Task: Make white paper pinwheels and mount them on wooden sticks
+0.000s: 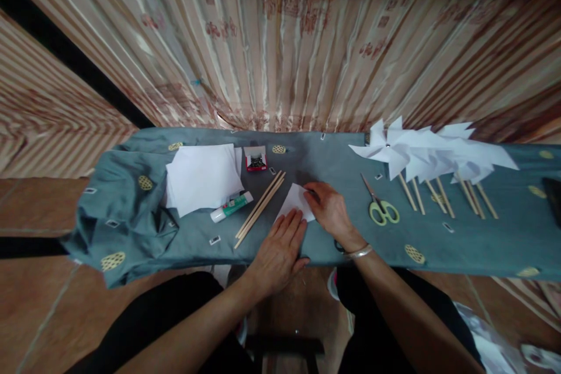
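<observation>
On grey-blue cloth (pixel 333 158), before striped curtains (pixel 280 35).

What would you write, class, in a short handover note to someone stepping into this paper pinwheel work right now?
Left hand: flat, fingers on the near edge of the small white paper piece.
Right hand: pressing the same piece from its right.
Around them: wooden sticks, glue stick, stack of white paper, small red box of pins to the left; green-handled scissors to the right.
Done: finished pinwheels on sticks lie far right.
Left: this piece is only folded, with no stick.
</observation>
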`<state>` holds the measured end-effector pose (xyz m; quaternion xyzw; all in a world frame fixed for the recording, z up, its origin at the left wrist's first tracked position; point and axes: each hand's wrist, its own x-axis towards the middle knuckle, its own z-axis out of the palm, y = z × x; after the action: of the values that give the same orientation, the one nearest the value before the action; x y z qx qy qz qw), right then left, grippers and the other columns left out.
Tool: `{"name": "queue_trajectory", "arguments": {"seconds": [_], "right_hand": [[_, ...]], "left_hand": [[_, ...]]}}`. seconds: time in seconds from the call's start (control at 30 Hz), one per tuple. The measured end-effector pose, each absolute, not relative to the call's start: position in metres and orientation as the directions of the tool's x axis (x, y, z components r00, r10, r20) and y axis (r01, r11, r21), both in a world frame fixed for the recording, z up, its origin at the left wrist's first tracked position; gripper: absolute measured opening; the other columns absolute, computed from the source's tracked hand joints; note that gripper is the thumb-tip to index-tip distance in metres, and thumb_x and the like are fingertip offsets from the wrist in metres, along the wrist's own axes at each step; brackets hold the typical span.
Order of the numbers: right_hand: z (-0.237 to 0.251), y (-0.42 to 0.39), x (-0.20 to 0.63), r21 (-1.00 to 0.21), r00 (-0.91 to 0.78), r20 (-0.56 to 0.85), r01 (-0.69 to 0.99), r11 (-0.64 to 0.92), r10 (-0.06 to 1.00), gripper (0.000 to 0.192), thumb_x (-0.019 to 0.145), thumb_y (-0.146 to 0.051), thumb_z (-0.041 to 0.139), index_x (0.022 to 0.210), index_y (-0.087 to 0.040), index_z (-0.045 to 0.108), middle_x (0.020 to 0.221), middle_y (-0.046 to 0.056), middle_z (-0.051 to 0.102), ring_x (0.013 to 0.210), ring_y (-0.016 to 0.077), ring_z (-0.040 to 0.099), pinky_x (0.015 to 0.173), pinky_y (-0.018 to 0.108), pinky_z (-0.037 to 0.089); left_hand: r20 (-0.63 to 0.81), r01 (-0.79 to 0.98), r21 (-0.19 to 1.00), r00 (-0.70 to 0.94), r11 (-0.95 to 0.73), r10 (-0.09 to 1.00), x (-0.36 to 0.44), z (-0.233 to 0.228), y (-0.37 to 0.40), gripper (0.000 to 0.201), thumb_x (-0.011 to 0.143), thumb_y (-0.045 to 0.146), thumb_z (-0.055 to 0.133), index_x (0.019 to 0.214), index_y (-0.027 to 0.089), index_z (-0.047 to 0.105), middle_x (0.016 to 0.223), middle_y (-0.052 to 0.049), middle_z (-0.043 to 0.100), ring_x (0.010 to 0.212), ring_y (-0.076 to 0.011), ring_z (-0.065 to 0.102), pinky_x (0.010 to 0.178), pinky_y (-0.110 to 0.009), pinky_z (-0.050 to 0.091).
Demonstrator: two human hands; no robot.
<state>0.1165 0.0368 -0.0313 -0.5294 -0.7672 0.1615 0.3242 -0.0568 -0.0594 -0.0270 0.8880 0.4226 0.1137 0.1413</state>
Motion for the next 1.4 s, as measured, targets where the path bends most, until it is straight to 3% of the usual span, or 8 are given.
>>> {"name": "queue_trajectory", "arguments": {"seconds": [0.77, 0.9, 1.03, 1.17, 1.4], "right_hand": [[-0.033, 0.037, 0.115, -0.48, -0.275, 0.361, 0.765, 0.431, 0.891, 0.026, 0.096, -0.022, 0.043, 0.101, -0.017, 0.068, 0.095, 0.012, 0.073, 0.09, 0.0256, 0.065, 0.084, 0.038, 0.052], [-0.028, 0.026, 0.114, -0.36, -0.302, 0.387, 0.821, 0.444, 0.871, 0.032, 0.097, -0.027, 0.045, 0.118, -0.012, 0.064, 0.115, 0.017, 0.069, 0.108, 0.029, 0.061, 0.095, 0.044, 0.047], [-0.028, 0.003, 0.115, -0.243, -0.317, 0.408, 0.866, 0.437, 0.856, 0.047, 0.097, -0.034, 0.046, 0.135, -0.007, 0.052, 0.144, 0.023, 0.05, 0.134, 0.0332, 0.044, 0.106, 0.051, 0.037], [-0.034, -0.012, 0.118, -0.26, -0.29, 0.389, 0.876, 0.406, 0.874, 0.051, 0.099, -0.036, 0.042, 0.142, -0.007, 0.044, 0.148, 0.025, 0.044, 0.142, 0.0322, 0.034, 0.111, 0.053, 0.031], [-0.044, 0.004, 0.159, -0.261, -0.18, 0.363, 0.923, 0.285, 0.914, 0.052, 0.1, -0.035, 0.039, 0.145, -0.01, 0.041, 0.15, 0.024, 0.042, 0.145, 0.0333, 0.031, 0.113, 0.056, 0.027]], "left_hand": [[0.069, 0.726, 0.317, 0.625, -0.611, 0.778, -0.056, -0.028, -0.058, 0.075, 0.093, 0.048, 0.053, 0.147, 0.003, 0.03, 0.155, -0.026, 0.034, 0.148, -0.0362, 0.025, 0.119, -0.052, 0.025], [0.061, 0.73, 0.317, 0.621, -0.605, 0.781, -0.055, -0.028, -0.058, 0.076, 0.093, 0.05, 0.052, 0.148, 0.003, 0.029, 0.155, -0.026, 0.035, 0.148, -0.0363, 0.025, 0.118, -0.053, 0.025], [0.046, 0.738, 0.308, 0.618, -0.6, 0.785, -0.054, -0.026, -0.058, 0.079, 0.092, 0.05, 0.054, 0.148, 0.002, 0.028, 0.156, -0.025, 0.033, 0.147, -0.0367, 0.027, 0.119, -0.051, 0.025], [0.043, 0.745, 0.3, 0.613, -0.595, 0.789, -0.053, -0.024, -0.057, 0.078, 0.092, 0.051, 0.052, 0.148, 0.003, 0.03, 0.155, -0.024, 0.035, 0.147, -0.036, 0.027, 0.119, -0.051, 0.025], [0.057, 0.744, 0.279, 0.618, -0.607, 0.784, -0.054, -0.026, -0.057, 0.073, 0.093, 0.051, 0.051, 0.146, 0.003, 0.035, 0.154, -0.025, 0.037, 0.147, -0.0362, 0.028, 0.118, -0.052, 0.026]]}}
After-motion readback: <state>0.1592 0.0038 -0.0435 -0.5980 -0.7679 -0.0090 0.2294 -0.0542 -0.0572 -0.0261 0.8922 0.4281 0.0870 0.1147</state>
